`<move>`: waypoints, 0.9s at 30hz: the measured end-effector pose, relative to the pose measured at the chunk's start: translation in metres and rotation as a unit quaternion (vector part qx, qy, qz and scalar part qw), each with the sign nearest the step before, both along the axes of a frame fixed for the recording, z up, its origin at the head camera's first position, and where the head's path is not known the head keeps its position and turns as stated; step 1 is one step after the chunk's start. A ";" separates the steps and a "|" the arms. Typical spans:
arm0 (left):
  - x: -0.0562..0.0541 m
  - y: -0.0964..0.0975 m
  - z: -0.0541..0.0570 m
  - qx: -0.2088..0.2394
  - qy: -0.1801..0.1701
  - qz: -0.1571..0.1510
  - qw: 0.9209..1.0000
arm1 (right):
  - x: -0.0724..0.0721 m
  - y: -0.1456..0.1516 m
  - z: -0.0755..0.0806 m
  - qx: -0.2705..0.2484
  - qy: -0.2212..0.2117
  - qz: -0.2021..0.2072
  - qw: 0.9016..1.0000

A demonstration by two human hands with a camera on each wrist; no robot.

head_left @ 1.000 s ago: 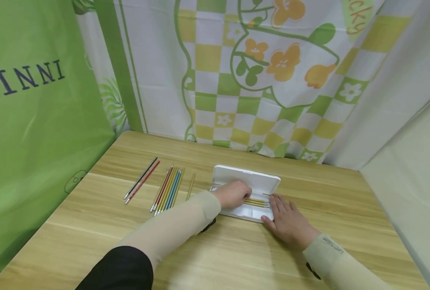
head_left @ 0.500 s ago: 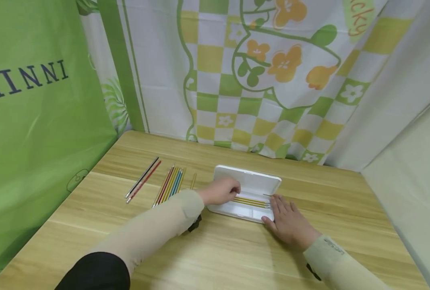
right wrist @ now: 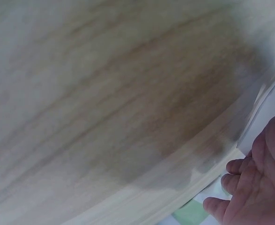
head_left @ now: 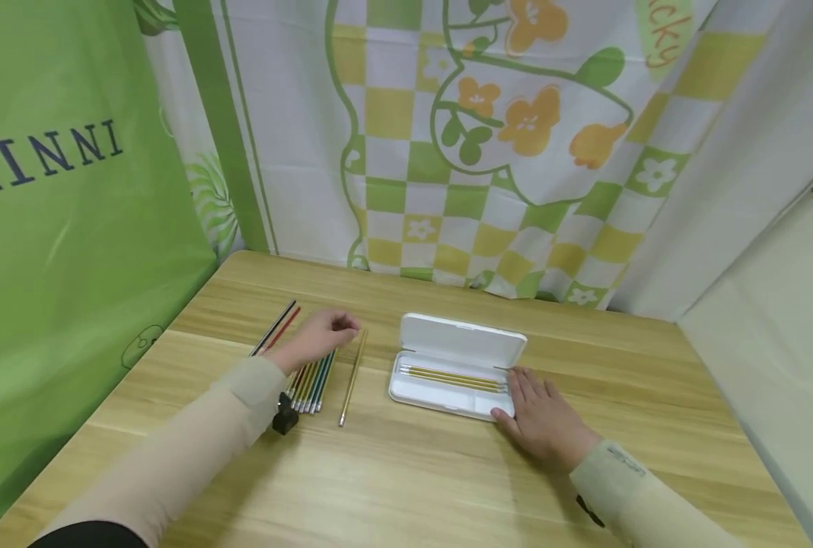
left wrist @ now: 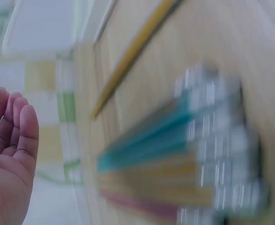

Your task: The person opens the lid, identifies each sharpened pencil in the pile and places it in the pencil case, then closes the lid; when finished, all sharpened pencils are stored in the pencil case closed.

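My left hand (head_left: pixel 319 335) hovers over a row of pencils (head_left: pixel 314 387), its fingers loosely bent and nothing held. In the left wrist view, the hand (left wrist: pixel 8 159) is seen beside the blurred pencils (left wrist: pixel 146 147), which are teal, yellow and red with silvery ends. A single yellow pencil (head_left: pixel 353 384) lies just right of the row, close to the fingertips. The white pencil case (head_left: pixel 461 341) stands with its lid up, several yellow pencils (head_left: pixel 451 377) lying lengthwise inside. My right hand (head_left: pixel 546 418) rests against the case's right end with fingers extended.
Left of the row, partly behind the left hand, lie a black pencil (head_left: pixel 274 326) and a red pencil (head_left: pixel 285 327). Everything sits on a wooden table (head_left: pixel 434 479). A patterned curtain (head_left: pixel 406 183) hangs along its back edge, and green cloth (head_left: pixel 91 251) borders the left.
My left hand has left the case and moved left to the loose pencils, uncovering the yellow pencils in the case. My right hand has stayed at the case's end.
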State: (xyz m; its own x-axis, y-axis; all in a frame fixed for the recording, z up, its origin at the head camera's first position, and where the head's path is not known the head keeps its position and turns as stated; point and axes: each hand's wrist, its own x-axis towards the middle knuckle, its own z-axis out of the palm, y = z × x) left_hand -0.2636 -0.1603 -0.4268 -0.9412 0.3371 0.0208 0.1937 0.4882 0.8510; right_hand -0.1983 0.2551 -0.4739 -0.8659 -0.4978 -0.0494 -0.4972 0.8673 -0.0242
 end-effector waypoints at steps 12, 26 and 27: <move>-0.009 -0.057 -0.010 0.125 -0.101 0.132 0.978 | 0.000 -0.002 0.003 -0.001 -0.005 0.004 1.000; -0.002 -0.070 -0.031 0.087 -0.163 0.159 0.970 | 0.000 -0.004 0.006 0.010 -0.014 0.006 1.000; -0.001 -0.070 -0.033 0.086 -0.167 0.160 0.969 | 0.000 -0.004 0.006 0.008 -0.013 0.007 1.000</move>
State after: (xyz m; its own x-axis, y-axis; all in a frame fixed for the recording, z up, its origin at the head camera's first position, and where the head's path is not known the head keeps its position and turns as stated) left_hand -0.2648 -0.2300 -0.4594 -0.9608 0.0448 -0.2735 -0.2451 0.3235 0.9139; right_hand -0.1980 0.2515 -0.4679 -0.8573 -0.5085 -0.0802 -0.5084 0.8608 -0.0227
